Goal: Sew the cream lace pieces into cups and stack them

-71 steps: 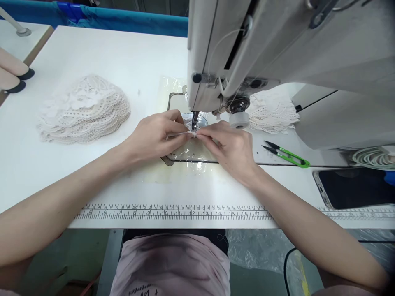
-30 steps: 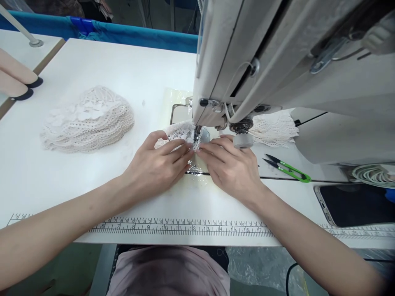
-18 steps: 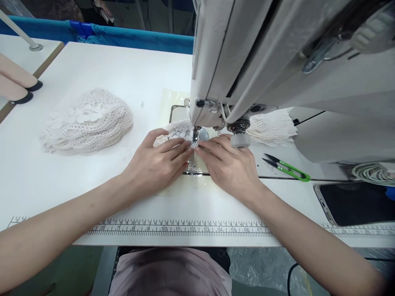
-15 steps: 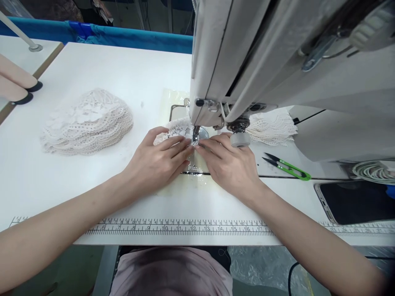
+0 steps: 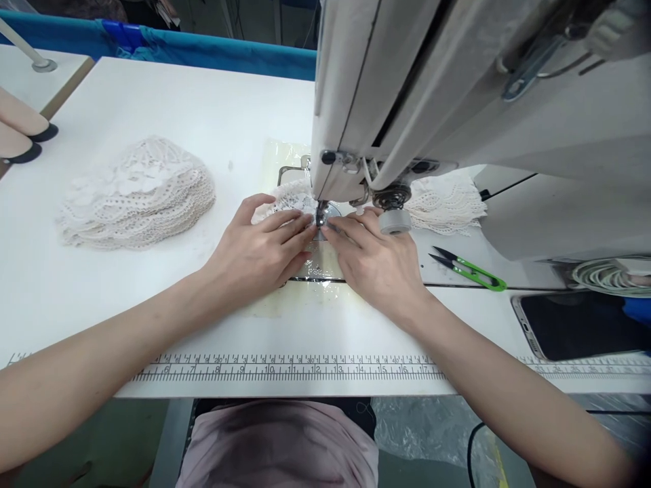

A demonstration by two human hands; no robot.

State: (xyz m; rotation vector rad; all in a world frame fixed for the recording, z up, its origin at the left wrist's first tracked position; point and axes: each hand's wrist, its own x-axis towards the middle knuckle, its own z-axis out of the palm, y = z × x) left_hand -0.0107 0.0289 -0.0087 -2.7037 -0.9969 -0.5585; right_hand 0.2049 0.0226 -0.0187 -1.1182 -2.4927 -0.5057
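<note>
A piece of white lace point(image 5: 293, 196) lies at the presser foot point(image 5: 321, 212) of a sewing machine point(image 5: 356, 135). My left hand point(image 5: 262, 247) is on the lace, its fingertips just left of the foot; the lace runs between its raised finger and the others. On the other side, my right hand point(image 5: 379, 257) rests with stretched fingers, tips beside the foot; no lace shows in it. The machine head partly hides that hand's far side. Left of my hands sits a stack of lace pieces point(image 5: 142, 196), and more lace point(image 5: 445, 203) lies behind the machine head.
Green-handled thread snips point(image 5: 470, 269) lie to the right, near a phone point(image 5: 580, 325) and a coiled pale band point(image 5: 610, 276). A printed ruler point(image 5: 292, 368) runs along the table's front edge. Two pale, dark-tipped objects point(image 5: 25, 129) reach in at the far left.
The lace edge that showed between my fingertips in front of the foot is out of sight. Both hands stay close to the foot. The whole view has shifted slightly.
</note>
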